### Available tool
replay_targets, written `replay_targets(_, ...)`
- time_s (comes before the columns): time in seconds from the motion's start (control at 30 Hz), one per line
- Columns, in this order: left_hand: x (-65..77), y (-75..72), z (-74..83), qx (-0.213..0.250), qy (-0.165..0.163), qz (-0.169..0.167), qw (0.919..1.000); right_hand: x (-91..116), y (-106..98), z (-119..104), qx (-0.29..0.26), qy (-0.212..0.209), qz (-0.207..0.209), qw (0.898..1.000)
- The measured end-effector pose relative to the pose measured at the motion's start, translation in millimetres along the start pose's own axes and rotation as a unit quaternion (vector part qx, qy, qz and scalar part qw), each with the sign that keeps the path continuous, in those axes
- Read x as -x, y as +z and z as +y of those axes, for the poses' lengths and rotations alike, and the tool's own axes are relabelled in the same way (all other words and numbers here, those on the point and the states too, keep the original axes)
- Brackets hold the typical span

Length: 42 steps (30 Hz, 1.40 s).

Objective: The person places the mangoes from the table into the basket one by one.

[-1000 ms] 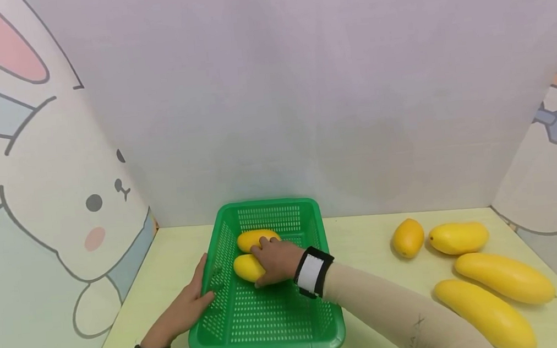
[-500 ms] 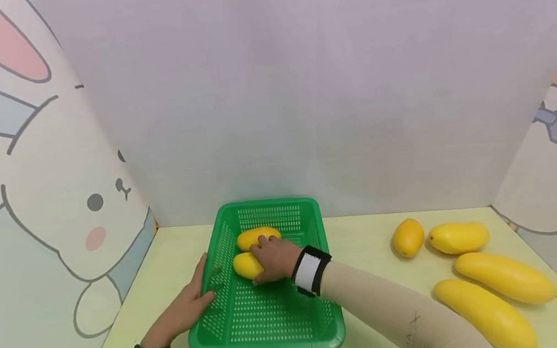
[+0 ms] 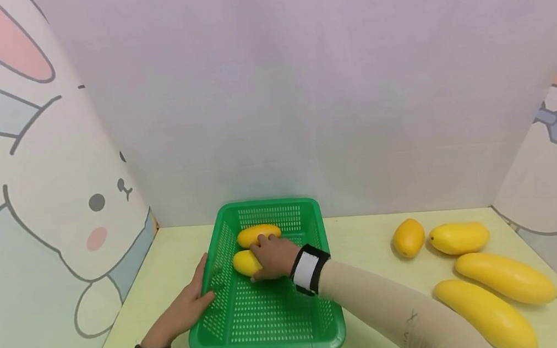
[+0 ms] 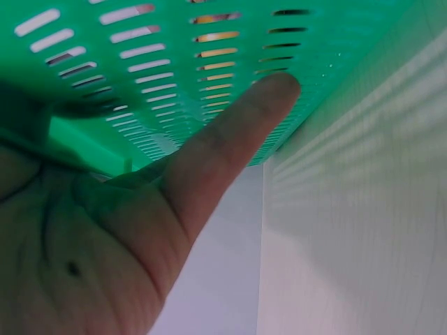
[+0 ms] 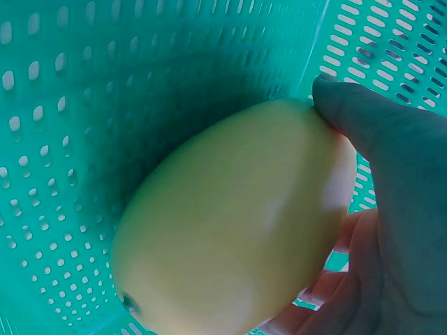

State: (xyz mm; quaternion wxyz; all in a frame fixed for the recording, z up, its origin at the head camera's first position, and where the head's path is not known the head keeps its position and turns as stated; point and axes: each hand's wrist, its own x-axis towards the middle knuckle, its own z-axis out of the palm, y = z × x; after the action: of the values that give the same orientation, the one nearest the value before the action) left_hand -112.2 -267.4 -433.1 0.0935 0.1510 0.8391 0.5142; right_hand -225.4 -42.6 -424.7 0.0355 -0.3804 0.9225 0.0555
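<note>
My right hand (image 3: 277,257) reaches into the green basket (image 3: 274,347) and grips a yellow mango (image 5: 230,216), thumb at one end and fingers along its underside in the right wrist view. Right behind it, a second mango (image 3: 258,235) lies crosswise near the basket's back wall, and my fingertips overlap it in the head view. My left hand (image 3: 187,309) holds the basket's left side at the rim. One finger (image 4: 230,139) lies straight along the slotted outer wall in the left wrist view.
To the right on the pale table (image 3: 364,244) lie a small orange-yellow fruit (image 3: 408,238), a short yellow fruit (image 3: 459,237) and two long yellow fruits, one farther back (image 3: 506,278), one nearer (image 3: 487,313). A pale back wall (image 3: 272,97) stands close behind the basket.
My right hand has shifted slightly toward the back of the basket with the gripped mango. The mango behind it has also moved back a little. My left hand and the basket stay put.
</note>
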Motion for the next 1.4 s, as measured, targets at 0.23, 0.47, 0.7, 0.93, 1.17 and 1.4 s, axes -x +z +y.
replay_targets(0.23, -0.9, -0.3, -1.6, 0.009, -0.003, -0.002, 1.0, -2.2, 0.5, 0.7, -0.002, 0.001, -0.001, 1.0)
replay_targets(0.47, -1.6, 0.2, -4.0, 0.012, -0.006, 0.001, 0.9999, -2.3, 1.7, 1.3, -0.002, 0.0, 0.006, 1.0)
replay_targets(0.7, -4.4, 0.6, -7.2, -0.001, -0.014, 0.009, 0.9999, -0.4, -0.2, 0.7, 0.007, 0.0, 0.008, 1.0)
replay_targets(0.93, -5.3, 0.2, -9.5, -0.006, -0.017, 0.009, 0.9998, 2.9, -2.8, 0.3, 0.0, -0.004, 0.007, 1.0)
replay_targets(1.17, -4.0, 0.4, -7.8, -0.008, -0.011, 0.01, 0.9999, 5.1, -6.5, 0.3, 0.012, -0.006, 0.002, 1.0)
replay_targets(1.4, -3.8, 0.2, -5.6, -0.007, -0.009, 0.01, 0.9999, 6.1, -6.7, 1.7, 0.012, -0.004, 0.001, 1.0)
